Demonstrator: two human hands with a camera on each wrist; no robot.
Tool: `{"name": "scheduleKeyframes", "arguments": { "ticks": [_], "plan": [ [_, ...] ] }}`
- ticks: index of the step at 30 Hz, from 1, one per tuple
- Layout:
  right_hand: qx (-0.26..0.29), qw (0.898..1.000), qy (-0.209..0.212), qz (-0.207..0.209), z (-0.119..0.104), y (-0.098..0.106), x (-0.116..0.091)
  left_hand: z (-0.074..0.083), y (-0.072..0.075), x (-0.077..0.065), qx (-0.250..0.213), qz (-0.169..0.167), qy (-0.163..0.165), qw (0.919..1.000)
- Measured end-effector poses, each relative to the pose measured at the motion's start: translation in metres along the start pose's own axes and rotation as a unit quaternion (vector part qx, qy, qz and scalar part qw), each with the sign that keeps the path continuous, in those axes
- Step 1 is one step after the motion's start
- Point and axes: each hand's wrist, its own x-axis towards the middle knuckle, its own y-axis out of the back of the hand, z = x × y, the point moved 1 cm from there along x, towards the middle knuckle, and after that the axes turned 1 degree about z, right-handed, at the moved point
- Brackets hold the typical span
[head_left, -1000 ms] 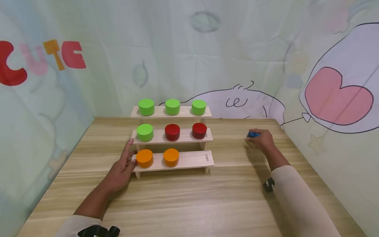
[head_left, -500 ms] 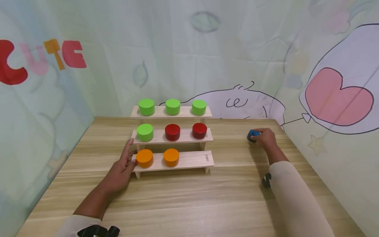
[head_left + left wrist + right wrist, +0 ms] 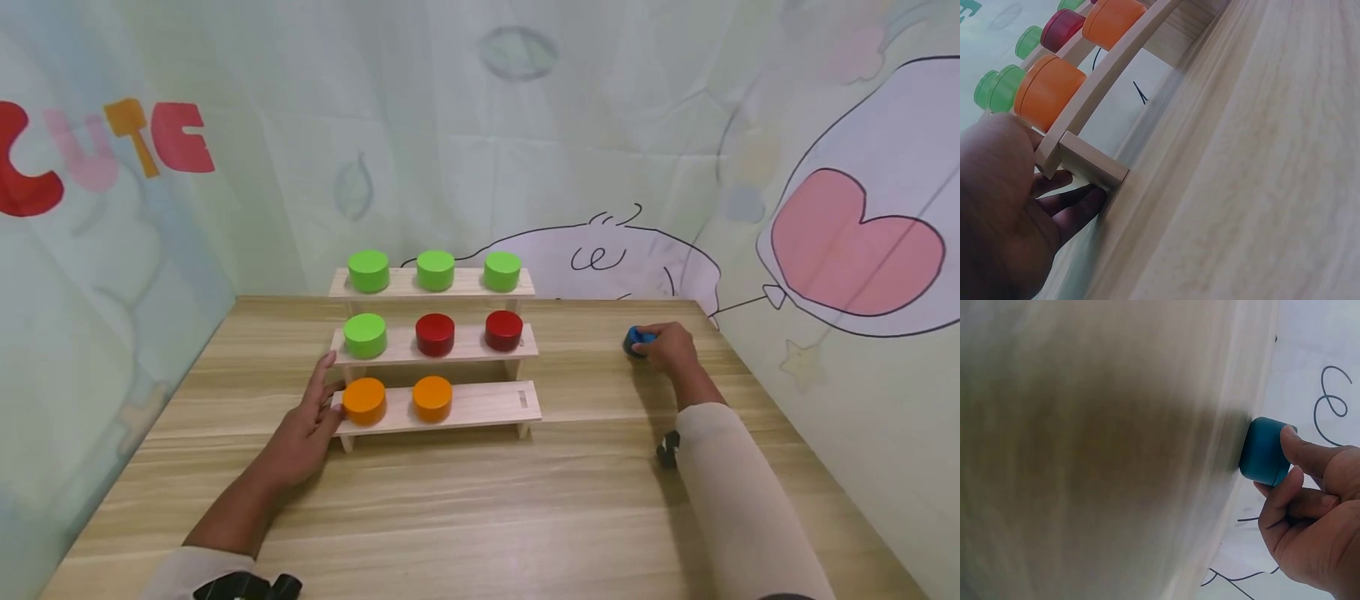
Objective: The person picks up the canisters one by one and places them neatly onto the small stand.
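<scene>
A three-tier wooden rack (image 3: 487, 404) bears short round cylinders. My left hand (image 3: 300, 442) grips its left end, thumb by the front orange cylinder (image 3: 364, 402) and other fingers under the shelf beside the leg, as the left wrist view shows. A second orange cylinder (image 3: 432, 398) shares the bottom tier. The middle tier has a green cylinder (image 3: 365, 336) and two red cylinders (image 3: 435, 334); green cylinders (image 3: 436, 271) line the top. At the right, my right hand (image 3: 671, 346) pinches a blue cylinder (image 3: 1263, 450) with a seam near one end, standing on the table.
The wood-grain table (image 3: 480, 517) ends at a printed curtain (image 3: 450, 167) behind and at both sides. Bare table lies between the rack and the right hand. Dark wrist devices (image 3: 247, 585) sit at the cuffs.
More of the blue cylinder shows as the right fingers shift on it. The right wrist and sleeve have swung slightly left. My left hand and the rack stay in place.
</scene>
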Motion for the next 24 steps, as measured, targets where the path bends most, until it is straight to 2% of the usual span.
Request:
{"name": "scheduleKeyframes", "arguments": {
  "ticks": [5,8,17,24],
  "plan": [
    [-0.007,1.0,0.008,-0.001,0.0,-0.002,0.0,-0.001,-0.001,0.001,-0.004,-0.001,-0.007,1.0],
    [0.011,1.0,0.012,0.004,-0.002,-0.003,0.0,-0.001,-0.001,0.0,-0.002,-0.001,-0.001,1.0],
    [0.018,0.996,0.072,0.054,-0.016,-0.012,-0.003,0.0,0.001,-0.001,0.005,0.0,-0.004,1.0],
    [0.04,0.992,0.075,0.09,-0.031,-0.016,-0.009,0.001,0.001,-0.001,0.002,-0.001,-0.001,1.0]
  ]
}}
